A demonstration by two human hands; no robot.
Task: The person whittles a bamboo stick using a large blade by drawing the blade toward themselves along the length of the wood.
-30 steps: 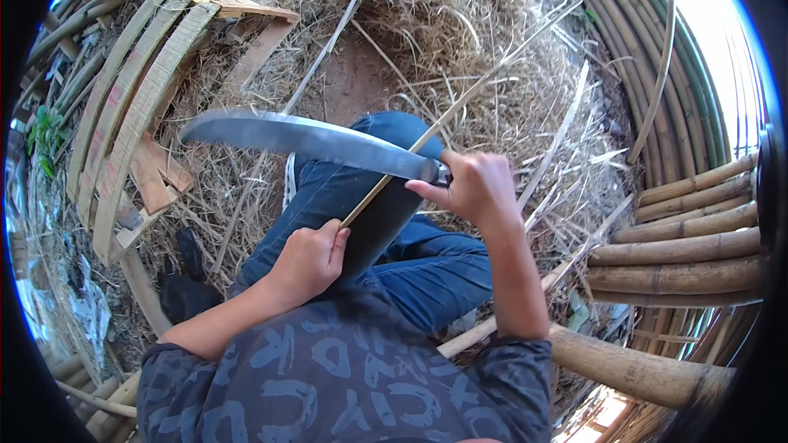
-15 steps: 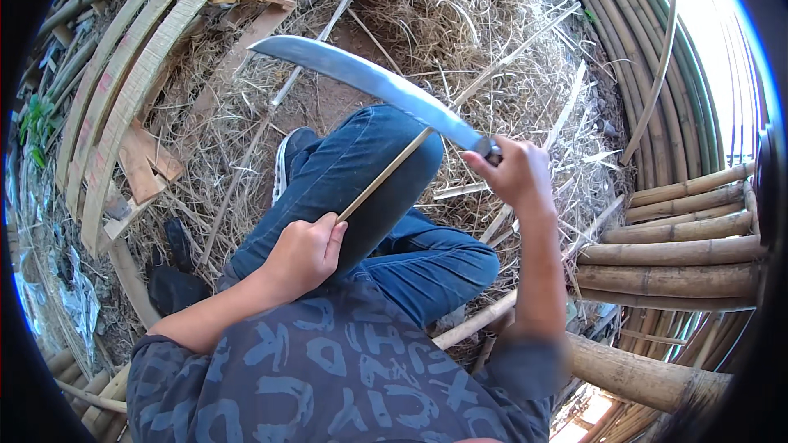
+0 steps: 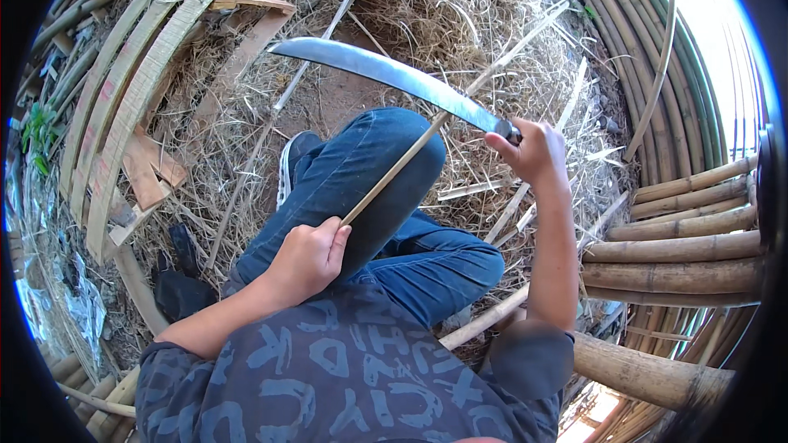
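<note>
My left hand [image 3: 309,256] is closed round the near end of a thin bamboo strip [image 3: 392,171], which slants up and away to the right across my raised knee. In my right hand [image 3: 532,150] is the dark handle of a machete with a long curved blade [image 3: 386,72]. The blade points to the left beyond my knee, and its part near the handle crosses the strip's far end. Whether the edge touches the strip I cannot tell. My legs in blue jeans [image 3: 443,267] are bent beneath the strip.
Shavings [image 3: 484,8] cover the ground ahead, with loose split strips [image 3: 525,41] among them. A wooden pallet-like frame [image 3: 123,107] stands at the left, near a black object [image 3: 182,291]. Bamboo poles [image 3: 673,248] are stacked at the right, and a thick pole [image 3: 640,369] lies by my right elbow.
My right hand and the machete have shifted to the right and slightly up, away from my body. The left hand holds the strip in nearly the same place.
</note>
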